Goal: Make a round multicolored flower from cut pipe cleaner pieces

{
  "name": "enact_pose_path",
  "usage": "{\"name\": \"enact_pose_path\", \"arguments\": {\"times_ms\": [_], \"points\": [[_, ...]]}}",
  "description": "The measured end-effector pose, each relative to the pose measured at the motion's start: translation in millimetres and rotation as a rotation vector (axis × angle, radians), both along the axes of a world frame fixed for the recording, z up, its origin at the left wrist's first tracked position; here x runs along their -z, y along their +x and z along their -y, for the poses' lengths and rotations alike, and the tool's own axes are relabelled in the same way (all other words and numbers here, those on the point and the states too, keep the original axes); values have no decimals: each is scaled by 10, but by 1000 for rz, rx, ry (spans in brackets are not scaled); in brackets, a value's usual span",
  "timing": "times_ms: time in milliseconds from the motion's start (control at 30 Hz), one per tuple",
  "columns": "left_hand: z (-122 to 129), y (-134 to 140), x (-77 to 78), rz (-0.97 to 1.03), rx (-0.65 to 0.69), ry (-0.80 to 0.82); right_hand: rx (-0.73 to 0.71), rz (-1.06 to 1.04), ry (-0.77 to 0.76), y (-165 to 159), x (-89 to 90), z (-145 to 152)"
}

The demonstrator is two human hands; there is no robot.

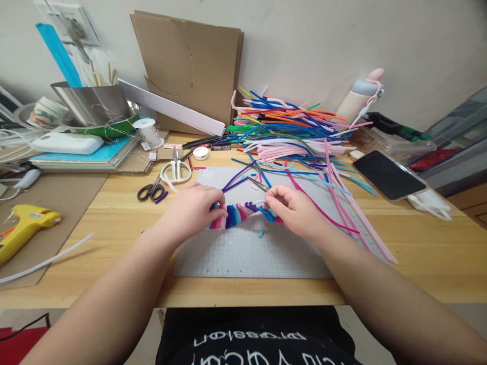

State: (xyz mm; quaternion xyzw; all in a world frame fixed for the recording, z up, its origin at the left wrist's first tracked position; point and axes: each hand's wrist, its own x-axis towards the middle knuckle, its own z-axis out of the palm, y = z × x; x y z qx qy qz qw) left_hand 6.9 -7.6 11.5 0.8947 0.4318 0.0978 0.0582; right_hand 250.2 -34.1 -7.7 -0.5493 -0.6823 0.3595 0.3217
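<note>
A striped strip of pipe cleaners point(236, 215) in pink, white, blue and purple is stretched between my hands above the grey cutting mat point(228, 258). My left hand point(194, 205) is closed on the strip's left part, thumb in front. With thumb and forefinger, my right hand point(291, 208) pinches a pale pipe cleaner point(258, 202) along the strip's upper edge. Below that hand, the strip's blue and pink right end point(269, 214) is partly covered. A pointed metal tool point(257, 183) shows just behind my right fingers; its rear is hidden. A small blue scrap point(261, 233) lies on the mat.
Loose pipe cleaners point(289, 126) are heaped at the back. White scissors point(176, 170) and black scissors point(152, 190) lie left of the mat. A yellow glue gun point(30, 225) is far left, a phone point(388, 175) right. Cardboard point(190, 61) leans on the wall.
</note>
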Motion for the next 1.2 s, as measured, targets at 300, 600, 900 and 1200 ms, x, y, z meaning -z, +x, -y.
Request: {"name": "enact_pose_path", "arguments": {"times_ms": [300, 600, 900, 1200], "points": [[21, -3, -42, 28, 110, 53, -274, 120, -41, -10, -25, 42], [153, 167, 77, -253, 68, 204, -230, 168, -113, -108, 23, 109], [202, 204, 128, -179, 35, 292, -195, 128, -52, -113, 96, 65], [205, 219, 111, -93, 25, 295, -151, -236, -251, -130, 84, 29]]}}
